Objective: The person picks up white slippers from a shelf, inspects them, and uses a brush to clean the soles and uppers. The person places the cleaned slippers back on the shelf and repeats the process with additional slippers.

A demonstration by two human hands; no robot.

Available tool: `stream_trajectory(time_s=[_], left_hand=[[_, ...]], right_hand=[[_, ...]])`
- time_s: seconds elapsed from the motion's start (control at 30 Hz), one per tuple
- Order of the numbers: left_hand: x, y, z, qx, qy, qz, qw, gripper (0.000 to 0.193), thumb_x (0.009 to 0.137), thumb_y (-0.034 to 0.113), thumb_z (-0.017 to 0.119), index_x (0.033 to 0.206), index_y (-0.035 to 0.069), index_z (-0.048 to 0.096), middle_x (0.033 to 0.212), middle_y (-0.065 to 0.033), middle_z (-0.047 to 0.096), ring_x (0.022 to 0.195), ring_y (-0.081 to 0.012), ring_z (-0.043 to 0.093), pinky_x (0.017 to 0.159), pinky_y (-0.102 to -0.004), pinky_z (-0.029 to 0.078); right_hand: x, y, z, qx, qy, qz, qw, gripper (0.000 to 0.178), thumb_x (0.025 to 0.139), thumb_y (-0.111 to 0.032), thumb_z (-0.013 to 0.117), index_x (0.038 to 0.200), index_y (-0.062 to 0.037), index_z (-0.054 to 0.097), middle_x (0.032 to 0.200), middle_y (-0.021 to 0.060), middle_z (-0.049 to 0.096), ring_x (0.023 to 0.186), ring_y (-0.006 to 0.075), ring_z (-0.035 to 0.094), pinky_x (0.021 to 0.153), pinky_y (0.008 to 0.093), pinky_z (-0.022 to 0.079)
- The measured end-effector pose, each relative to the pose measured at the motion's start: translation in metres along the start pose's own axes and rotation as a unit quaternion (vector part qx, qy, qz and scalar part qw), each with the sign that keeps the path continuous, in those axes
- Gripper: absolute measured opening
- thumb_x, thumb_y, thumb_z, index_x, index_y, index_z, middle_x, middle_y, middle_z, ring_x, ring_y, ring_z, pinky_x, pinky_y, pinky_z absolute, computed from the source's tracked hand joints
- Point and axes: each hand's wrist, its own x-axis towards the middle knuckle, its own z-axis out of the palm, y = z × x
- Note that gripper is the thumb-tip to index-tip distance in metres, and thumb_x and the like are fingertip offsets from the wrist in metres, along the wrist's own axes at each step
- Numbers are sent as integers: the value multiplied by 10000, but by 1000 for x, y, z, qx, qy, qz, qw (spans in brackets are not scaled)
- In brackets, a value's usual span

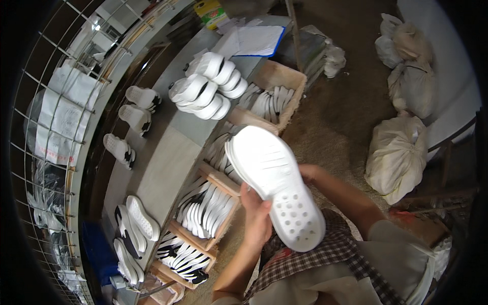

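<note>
head view: the left hand (257, 213) has its grip closed on the white sole (277, 175), right of the worktop (161, 161); the right hand's grip (mostly hidden behind) cannot be told. long axis slants, broad end pointing upper left.

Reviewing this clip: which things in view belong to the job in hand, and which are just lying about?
Apparently the job:
- white sole in the left grip
- white stack on the bench
- boxed soles
- loose soles at the bench's near end

Seemingly just lying about:
- yellow container
- tied sacks on the floor
</note>
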Motion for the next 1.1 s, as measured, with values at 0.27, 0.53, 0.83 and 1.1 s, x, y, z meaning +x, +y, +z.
stream_trajectory(time_s=[0.27, 0.53, 0.83, 1.1], left_hand=[[50, 69, -81, 520, -8, 109, 847, 1145, 686, 454, 775, 1456, 37, 37, 1503, -247, 71, 1394, -383, 103, 1120, -504, 175], [66, 0, -127, 309, -459, -441, 707, 1269, 602, 689, 677, 1463, -6, 56, 1483, -287, 136, 1382, -390, 168, 1119, -425, 192], [30, -48, -177, 279, -314, -517, 746, 914, 742, 301, 742, 1446, 47, 218, 1411, -175, 324, 1299, -290, 321, 1077, -391, 257], [102, -64, -327, 351, 175, -260, 882, 621, 774, 85, 656, 1322, 33, 368, 1200, -127, 515, 1029, -265, 543, 840, -423, 481]], right_hand=[[-2, 22, -15, -227, -57, 186, 954, 566, 907, -437, 511, 1290, -21, 504, 1287, 171, 525, 1165, 257, 507, 991, 379, 400], [-2, 102, -17, -199, -220, 401, 867, 683, 934, -515, 397, 1455, -96, 255, 1473, 51, 309, 1264, 161, 366, 1043, 336, 300], [15, 152, -72, -78, -52, 304, 948, 490, 914, -449, 489, 1255, -97, 505, 1221, 64, 558, 994, 189, 556, 828, 338, 478], [-6, 250, -180, 23, 540, 10, 841, 309, 876, -255, 614, 1091, -36, 568, 948, 47, 622, 815, 128, 582, 710, 295, 470]])
